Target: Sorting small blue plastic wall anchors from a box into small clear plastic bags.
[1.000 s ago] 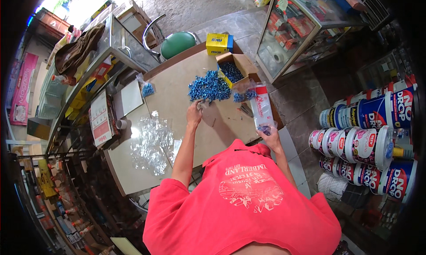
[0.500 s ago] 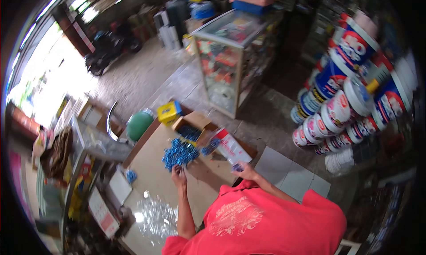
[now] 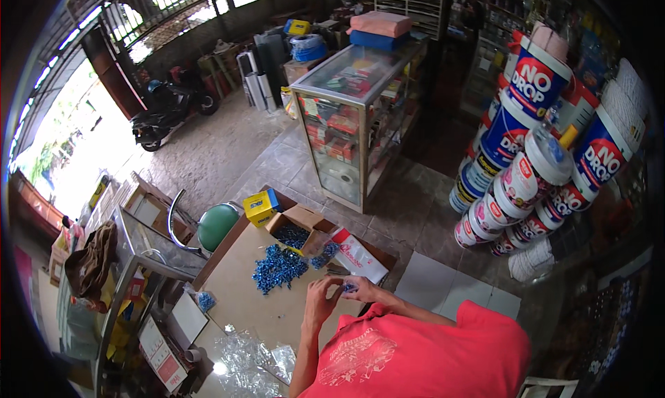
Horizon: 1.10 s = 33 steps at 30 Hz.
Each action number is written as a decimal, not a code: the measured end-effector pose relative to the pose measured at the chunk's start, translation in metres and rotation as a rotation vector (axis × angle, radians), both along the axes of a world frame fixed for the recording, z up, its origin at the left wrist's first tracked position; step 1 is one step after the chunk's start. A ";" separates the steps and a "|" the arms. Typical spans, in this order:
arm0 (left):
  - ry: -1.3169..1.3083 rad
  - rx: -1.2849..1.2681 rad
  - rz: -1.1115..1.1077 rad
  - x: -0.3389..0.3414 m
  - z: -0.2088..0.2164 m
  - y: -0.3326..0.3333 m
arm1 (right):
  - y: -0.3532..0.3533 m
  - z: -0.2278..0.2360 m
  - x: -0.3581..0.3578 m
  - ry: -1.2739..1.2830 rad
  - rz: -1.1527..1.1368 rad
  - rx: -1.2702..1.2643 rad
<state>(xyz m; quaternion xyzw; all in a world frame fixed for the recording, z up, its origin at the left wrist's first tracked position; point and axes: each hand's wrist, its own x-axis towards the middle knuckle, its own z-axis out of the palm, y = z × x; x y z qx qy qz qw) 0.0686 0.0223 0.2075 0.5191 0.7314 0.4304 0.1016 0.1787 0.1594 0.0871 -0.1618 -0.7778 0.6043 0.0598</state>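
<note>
My right hand (image 3: pixel 357 288) is closed around a small transparent plastic bag (image 3: pixel 348 287) with blue pieces in it. Right beside it, my left hand (image 3: pixel 321 299) has its fingers curled together at the bag's mouth; what they pinch is too small to make out. Just ahead on the tan table lies a loose pile of small shiny blue pieces (image 3: pixel 278 268), like screws. An open cardboard box (image 3: pixel 299 226) behind the pile holds more of them. A filled bag of blue pieces (image 3: pixel 324 255) leans by that box. Flat transparent bags (image 3: pixel 246 363) are spread at the near left.
A yellow and blue box (image 3: pixel 261 207) stands at the table's far corner, near a green round stool (image 3: pixel 218 227). A white and red packet (image 3: pixel 360 256) lies at the right edge. Beyond are a glass display case (image 3: pixel 339 145) and stacked paint buckets (image 3: pixel 512 131). Another small bag (image 3: pixel 206 300) sits left.
My left hand has moved from the blue pile rightward and nearer, up to the bag in my right hand. My right hand has shifted left. The head view has tilted up.
</note>
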 end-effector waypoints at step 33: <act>-0.110 -0.185 0.724 -0.094 -0.214 -0.066 | 0.028 -0.002 -0.004 -0.118 0.070 0.036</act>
